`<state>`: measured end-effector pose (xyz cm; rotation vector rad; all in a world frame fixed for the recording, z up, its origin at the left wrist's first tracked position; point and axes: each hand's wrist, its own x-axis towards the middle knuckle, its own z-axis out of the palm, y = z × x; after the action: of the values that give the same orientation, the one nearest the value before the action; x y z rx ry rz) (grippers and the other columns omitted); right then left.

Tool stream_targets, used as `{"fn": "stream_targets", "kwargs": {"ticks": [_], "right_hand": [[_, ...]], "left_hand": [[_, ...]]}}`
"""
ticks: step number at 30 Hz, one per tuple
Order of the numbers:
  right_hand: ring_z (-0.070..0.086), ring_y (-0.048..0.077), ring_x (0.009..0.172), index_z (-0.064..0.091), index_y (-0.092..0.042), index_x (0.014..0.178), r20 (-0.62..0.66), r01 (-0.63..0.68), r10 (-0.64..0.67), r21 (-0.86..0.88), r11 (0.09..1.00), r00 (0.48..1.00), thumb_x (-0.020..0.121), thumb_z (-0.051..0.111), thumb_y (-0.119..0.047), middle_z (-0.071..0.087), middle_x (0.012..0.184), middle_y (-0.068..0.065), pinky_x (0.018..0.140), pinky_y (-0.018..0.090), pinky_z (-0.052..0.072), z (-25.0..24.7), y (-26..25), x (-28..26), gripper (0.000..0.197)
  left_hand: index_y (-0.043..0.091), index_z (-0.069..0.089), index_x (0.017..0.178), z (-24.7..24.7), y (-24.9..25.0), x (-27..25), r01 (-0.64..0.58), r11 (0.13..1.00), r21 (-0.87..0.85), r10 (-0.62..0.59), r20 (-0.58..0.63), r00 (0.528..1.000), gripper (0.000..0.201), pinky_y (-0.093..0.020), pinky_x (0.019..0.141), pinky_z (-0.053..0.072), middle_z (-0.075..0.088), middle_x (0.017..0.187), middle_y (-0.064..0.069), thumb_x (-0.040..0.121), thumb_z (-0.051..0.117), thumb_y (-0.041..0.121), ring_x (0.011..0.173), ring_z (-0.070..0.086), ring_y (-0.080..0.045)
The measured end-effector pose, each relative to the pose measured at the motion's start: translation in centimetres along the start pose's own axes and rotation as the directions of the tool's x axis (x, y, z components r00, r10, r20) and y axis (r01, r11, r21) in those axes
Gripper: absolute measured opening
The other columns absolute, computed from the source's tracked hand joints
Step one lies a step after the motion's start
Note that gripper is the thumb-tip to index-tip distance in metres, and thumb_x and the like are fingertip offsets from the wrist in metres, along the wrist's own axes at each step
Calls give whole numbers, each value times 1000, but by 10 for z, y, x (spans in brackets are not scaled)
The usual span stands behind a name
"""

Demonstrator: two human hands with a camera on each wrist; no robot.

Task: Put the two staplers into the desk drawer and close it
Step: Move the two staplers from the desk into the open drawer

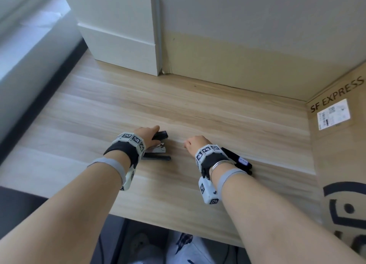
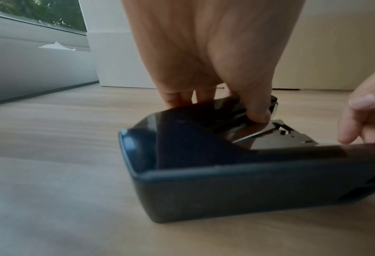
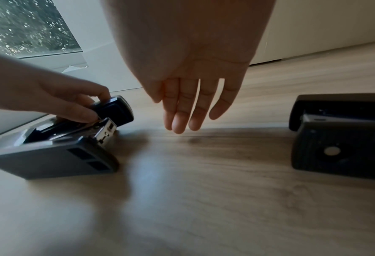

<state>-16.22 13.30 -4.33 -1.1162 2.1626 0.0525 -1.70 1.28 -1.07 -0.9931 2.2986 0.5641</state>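
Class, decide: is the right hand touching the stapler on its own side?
Apart. The right wrist view shows the right hand, fingers straight, with bare desk between it and the stapler.

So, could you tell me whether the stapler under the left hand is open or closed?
Open: the stapler has its top arm lifted off the base, metal magazine exposed.

Likely an office: wooden desk [image 1: 198, 109], staplers [image 3: 340, 136], courier box [image 1: 340, 145].

Light wood worktop [image 1: 198, 105]. Left hand [image 1: 147, 136] grips the raised top arm of an opened dark stapler [image 1: 158, 145]; its base lies flat on the worktop. Right hand [image 1: 195, 145] hovers just beside it, holding nothing. Second dark stapler [image 1: 240, 160] lies closed by the right wrist. SF Express cardboard box [image 1: 340, 145] stands at right; white box [image 1: 118, 26] at rear left.
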Motion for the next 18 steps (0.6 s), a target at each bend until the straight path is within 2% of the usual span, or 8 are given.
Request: {"fn": "stream_targets", "kwargs": {"ticks": [2,4,6,9,12,14,15,18], "right_hand": [[63,32,100,69,-6,108,2,-6,6,1,1000,1000,95,31,-25,68,112,17,84,33,48,-1,-2,-3,44],[62,32,96,69,-6,108,0,-7,7,-2,1000,1000,96,31,-25,68,112,18,83,33,48,-3,-4,-6,44],[61,31,94,68,-5,109,2,-10,10,-2,1000,1000,97,31,-25,67,112,18,82,33,47,-4,-7,-10,44],[57,30,90,67,-6,111,8,-15,15,-22,1000,1000,98,29,-26,66,113,17,80,33,45,-2,-11,-15,45],[50,27,81,65,-2,103,-1,-40,40,-48,998,999,97,29,-25,64,101,18,72,30,40,5,-15,-20,43],[49,28,79,59,-2,89,-27,-66,65,-53,996,998,97,29,-22,56,90,16,70,30,38,8,-18,-24,37],[49,28,79,58,-3,88,-35,-75,73,-53,996,997,97,29,-21,54,89,15,69,30,37,9,-20,-27,35],[49,28,81,63,-2,103,-45,-74,71,-49,996,996,98,28,-20,61,101,20,70,29,37,11,-31,-35,40]], "left_hand": [[8,38,117,-3,-4,-5,11,1000,-29,-12,-35,999,41,-35,68,42,61,97,-17,91,51,36,80,53,-28],[9,36,106,-3,-6,-9,3,996,-94,-10,-70,998,37,-34,67,41,65,105,-19,89,56,33,78,52,-26],[8,39,113,-2,-8,-12,-12,986,-167,-3,-89,996,42,-37,70,45,65,113,-19,85,63,30,84,58,-30],[8,43,128,5,-7,-18,-39,978,-206,22,-85,996,60,-37,87,49,64,122,-15,78,72,26,106,61,-32],[7,55,118,16,-4,-23,-84,986,-145,75,-65,995,47,-33,81,46,66,117,-14,77,70,24,105,62,-32],[6,58,113,22,-3,-27,-103,984,-146,89,-98,991,40,-33,80,47,68,113,-15,78,68,22,102,63,-32],[5,58,112,25,-4,-29,-106,982,-158,87,-120,989,38,-34,80,48,68,112,-16,78,67,20,101,63,-33],[5,58,110,32,-10,-36,-90,966,-241,41,-200,979,35,-34,79,48,69,109,-16,79,65,19,99,64,-33]]}}
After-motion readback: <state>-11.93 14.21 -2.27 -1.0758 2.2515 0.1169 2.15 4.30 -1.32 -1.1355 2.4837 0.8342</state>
